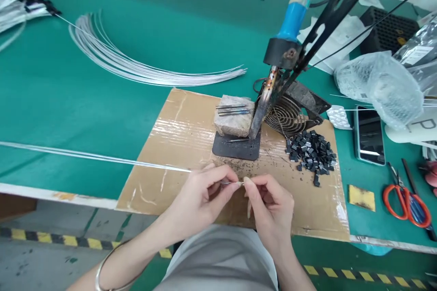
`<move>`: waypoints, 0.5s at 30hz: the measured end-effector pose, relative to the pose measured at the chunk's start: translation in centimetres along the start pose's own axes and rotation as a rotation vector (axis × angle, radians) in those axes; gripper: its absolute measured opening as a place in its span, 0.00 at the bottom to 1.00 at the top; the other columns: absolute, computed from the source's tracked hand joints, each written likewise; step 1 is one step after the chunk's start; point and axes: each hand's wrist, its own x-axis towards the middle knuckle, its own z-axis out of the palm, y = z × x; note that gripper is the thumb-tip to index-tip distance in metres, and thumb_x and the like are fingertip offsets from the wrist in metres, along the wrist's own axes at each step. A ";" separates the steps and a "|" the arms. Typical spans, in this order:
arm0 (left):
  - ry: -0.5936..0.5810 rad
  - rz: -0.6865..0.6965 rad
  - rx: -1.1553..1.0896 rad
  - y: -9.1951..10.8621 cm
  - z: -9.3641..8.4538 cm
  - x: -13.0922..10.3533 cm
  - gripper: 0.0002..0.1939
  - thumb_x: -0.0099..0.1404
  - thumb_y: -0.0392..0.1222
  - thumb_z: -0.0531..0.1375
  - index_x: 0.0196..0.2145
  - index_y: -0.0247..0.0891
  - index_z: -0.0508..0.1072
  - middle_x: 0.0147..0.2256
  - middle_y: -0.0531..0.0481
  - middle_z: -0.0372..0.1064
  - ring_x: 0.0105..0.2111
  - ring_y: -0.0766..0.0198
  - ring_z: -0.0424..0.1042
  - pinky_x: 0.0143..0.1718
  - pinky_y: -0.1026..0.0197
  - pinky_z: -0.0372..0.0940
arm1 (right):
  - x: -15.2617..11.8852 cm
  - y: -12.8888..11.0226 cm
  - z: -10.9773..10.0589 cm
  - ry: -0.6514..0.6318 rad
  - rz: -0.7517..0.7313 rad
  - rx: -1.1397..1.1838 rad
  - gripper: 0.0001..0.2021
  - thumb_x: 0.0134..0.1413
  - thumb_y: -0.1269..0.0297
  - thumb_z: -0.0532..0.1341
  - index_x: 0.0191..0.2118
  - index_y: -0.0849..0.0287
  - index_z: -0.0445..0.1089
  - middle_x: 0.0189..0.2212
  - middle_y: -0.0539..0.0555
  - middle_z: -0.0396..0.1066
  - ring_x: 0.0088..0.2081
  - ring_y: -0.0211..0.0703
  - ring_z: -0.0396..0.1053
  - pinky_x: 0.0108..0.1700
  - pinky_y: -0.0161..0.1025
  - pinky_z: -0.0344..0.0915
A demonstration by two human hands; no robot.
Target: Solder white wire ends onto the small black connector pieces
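Thin white wires [150,163] come in from the left edge and run into my left hand [206,195], whose thumb and forefinger are pinched on them. My right hand [271,207] meets it fingertip to fingertip, closed on the end of a wire; anything smaller between those fingertips is too fine to make out. Both hands are over the near part of a cardboard sheet [150,182]. Just beyond them a soldering iron [297,18] is clamped in a black stand, its tip pointing down at a dark pad [221,148].
Behind the pad sits a pale block [232,125] with thin metal rods on top. A fan [290,113] and a pile of small black pieces [312,152] are to the right, then a phone [369,136], yellow sponge [362,198] and scissors [406,207]. A white wire bundle [136,66] lies behind.
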 end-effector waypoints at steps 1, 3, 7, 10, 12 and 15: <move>0.007 -0.028 -0.052 0.1 0.0 0.1 0.11 0.73 0.42 0.58 0.33 0.39 0.76 0.26 0.54 0.69 0.26 0.66 0.64 0.24 0.65 0.56 | 0.0 -0.1 0.0 0.015 0.030 0.045 0.13 0.68 0.59 0.65 0.31 0.57 0.75 0.22 0.46 0.69 0.18 0.29 0.63 0.20 0.26 0.62; 0.016 -0.067 -0.142 0.4 0.0 0.4 0.12 0.72 0.43 0.59 0.31 0.38 0.77 0.25 0.53 0.71 0.25 0.66 0.63 0.24 0.65 0.56 | 0.0 -0.2 -0.1 0.041 0.084 0.151 0.13 0.69 0.57 0.64 0.35 0.57 0.79 0.24 0.48 0.72 0.19 0.30 0.67 0.21 0.27 0.67; 0.027 -0.094 -0.229 1.0 -0.3 0.7 0.11 0.69 0.42 0.61 0.30 0.38 0.78 0.24 0.53 0.72 0.24 0.67 0.63 0.23 0.65 0.56 | 0.1 -0.5 -0.3 0.023 0.151 0.310 0.11 0.67 0.56 0.66 0.41 0.55 0.83 0.27 0.49 0.75 0.18 0.30 0.68 0.19 0.27 0.70; 0.046 -0.088 -0.238 1.2 -0.4 0.7 0.10 0.68 0.41 0.62 0.29 0.38 0.79 0.23 0.52 0.73 0.23 0.67 0.64 0.23 0.65 0.56 | -0.1 -0.6 0.0 -0.029 0.190 0.398 0.09 0.64 0.56 0.68 0.41 0.53 0.84 0.29 0.50 0.77 0.17 0.29 0.67 0.18 0.26 0.70; 0.061 -0.086 -0.243 1.2 -0.4 0.7 0.10 0.67 0.40 0.62 0.28 0.37 0.79 0.23 0.53 0.73 0.22 0.68 0.64 0.23 0.66 0.56 | -0.2 -0.6 0.2 -0.044 0.203 0.447 0.08 0.63 0.57 0.69 0.40 0.53 0.84 0.29 0.51 0.77 0.18 0.29 0.67 0.18 0.26 0.70; 0.090 -0.096 -0.242 1.3 -0.4 0.6 0.09 0.66 0.39 0.63 0.28 0.37 0.79 0.21 0.53 0.71 0.22 0.68 0.63 0.22 0.67 0.56 | -0.4 -0.4 0.6 -0.055 0.220 0.522 0.06 0.62 0.58 0.70 0.40 0.52 0.84 0.26 0.49 0.75 0.18 0.30 0.67 0.18 0.25 0.70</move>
